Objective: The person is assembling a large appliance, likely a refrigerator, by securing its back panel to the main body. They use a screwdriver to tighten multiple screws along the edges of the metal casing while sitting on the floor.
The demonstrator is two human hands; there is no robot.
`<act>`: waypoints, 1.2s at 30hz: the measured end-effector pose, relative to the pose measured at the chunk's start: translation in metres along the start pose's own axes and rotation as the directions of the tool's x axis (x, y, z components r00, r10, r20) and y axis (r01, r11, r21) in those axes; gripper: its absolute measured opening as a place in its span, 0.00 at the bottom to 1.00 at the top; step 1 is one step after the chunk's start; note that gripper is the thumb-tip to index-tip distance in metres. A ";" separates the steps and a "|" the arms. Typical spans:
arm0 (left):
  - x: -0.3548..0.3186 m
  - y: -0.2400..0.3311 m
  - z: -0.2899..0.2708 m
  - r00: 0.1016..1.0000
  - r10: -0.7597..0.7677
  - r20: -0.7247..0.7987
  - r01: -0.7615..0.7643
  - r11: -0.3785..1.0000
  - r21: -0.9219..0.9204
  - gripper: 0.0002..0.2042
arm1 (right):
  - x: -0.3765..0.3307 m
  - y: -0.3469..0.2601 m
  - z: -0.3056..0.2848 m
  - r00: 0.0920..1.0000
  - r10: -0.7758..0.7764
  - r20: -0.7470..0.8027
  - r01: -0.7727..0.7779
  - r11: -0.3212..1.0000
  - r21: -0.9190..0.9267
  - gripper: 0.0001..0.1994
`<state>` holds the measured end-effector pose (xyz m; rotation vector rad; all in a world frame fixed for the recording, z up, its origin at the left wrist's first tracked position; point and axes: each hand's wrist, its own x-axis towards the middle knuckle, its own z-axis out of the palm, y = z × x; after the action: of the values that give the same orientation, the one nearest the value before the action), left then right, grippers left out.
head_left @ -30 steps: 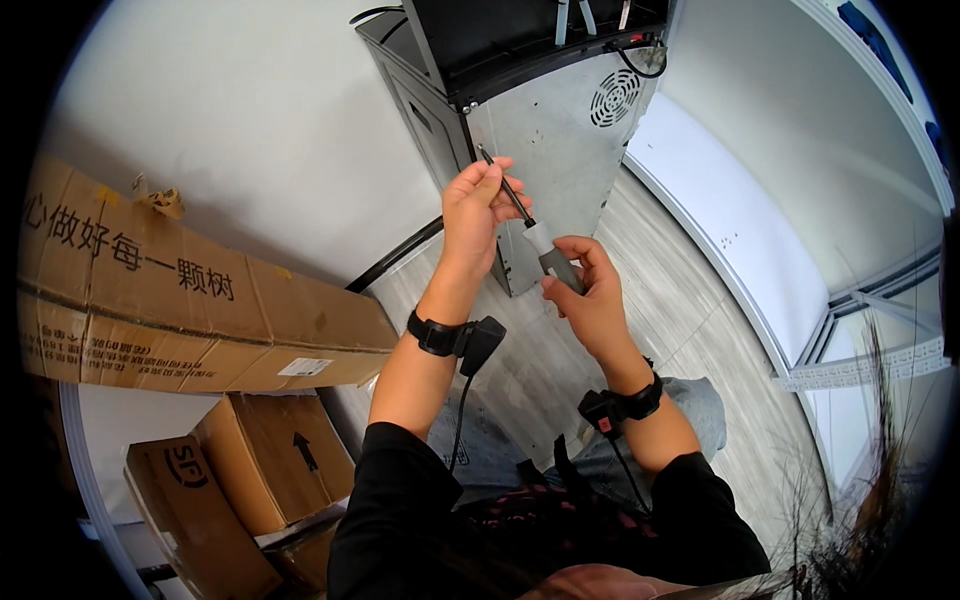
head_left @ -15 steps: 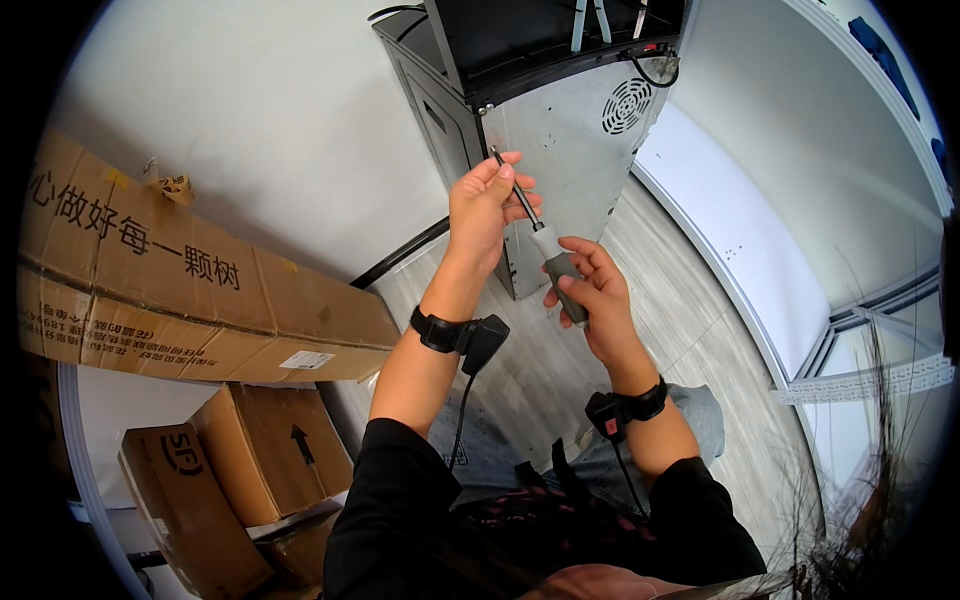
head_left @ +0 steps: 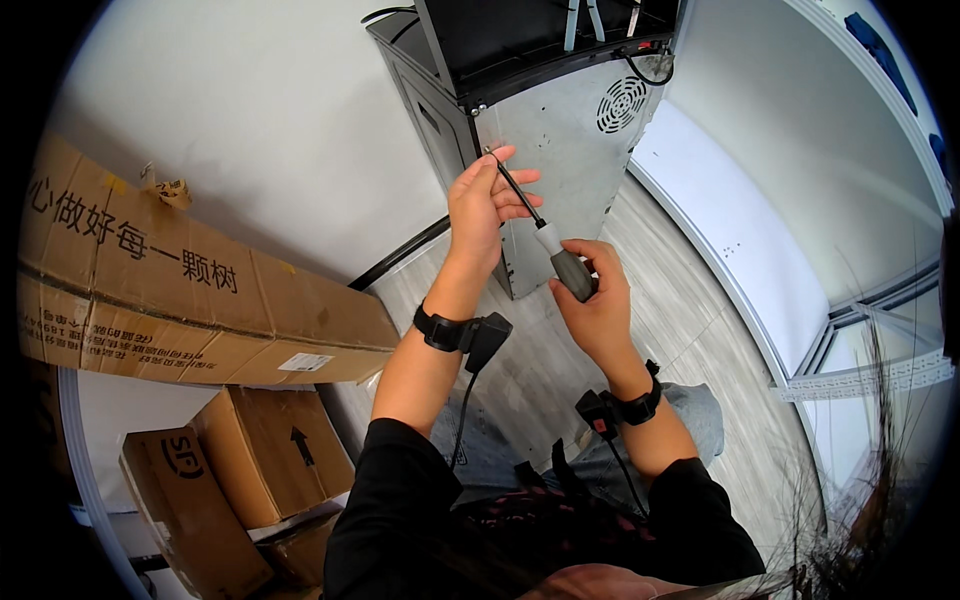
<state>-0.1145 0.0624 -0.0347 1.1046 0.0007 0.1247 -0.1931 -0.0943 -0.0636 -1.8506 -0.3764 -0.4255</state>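
Note:
A screwdriver (head_left: pixel 573 272) with a grey and white handle and a dark shaft slants between my hands, in front of the metal panel. My right hand (head_left: pixel 603 318) is wrapped about the lower end of the handle. Close to the tip, the thumb and forefinger of my left hand (head_left: pixel 476 205) pinch the shaft, while its other fingers stretch out beside it. Fingers partly hide the tip. Behind my left hand stands a black cabinet (head_left: pixel 425 105), whose grey metal panel (head_left: pixel 560 150) has a round vent grille (head_left: pixel 622 104) near its top.
A long cardboard box (head_left: pixel 210 270) lies at the left, above smaller cardboard boxes (head_left: pixel 275 455). A black cable (head_left: pixel 655 72) loops at the cabinet's upper right. White shelving (head_left: pixel 735 210) curves along the right. Pale wood-patterned floor (head_left: pixel 690 310) shows between.
My right hand has shifted its grip toward the end of the screwdriver handle. My left thumb has slid up the shaft, closer to the tip. The view has shifted slightly.

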 end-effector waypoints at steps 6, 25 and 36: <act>0.001 -0.001 0.001 1.000 0.001 -0.023 -0.001 1.000 0.000 0.22 | 0.001 -0.006 -0.004 1.000 0.024 0.010 -0.024 1.000 -0.007 0.20; 0.014 -0.007 0.009 0.971 0.064 -0.231 -0.065 0.998 0.002 0.16 | -0.003 0.000 0.000 0.989 0.147 0.001 -0.145 0.976 0.162 0.20; 0.016 -0.007 0.006 0.987 0.037 -0.154 -0.044 0.998 -0.047 0.18 | -0.003 0.000 -0.002 0.980 0.197 0.037 -0.200 0.937 0.286 0.20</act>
<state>-0.0976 0.0558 -0.0371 1.0426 0.1125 0.2447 -0.1960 -0.0963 -0.0650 -1.5855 -0.2389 -0.2110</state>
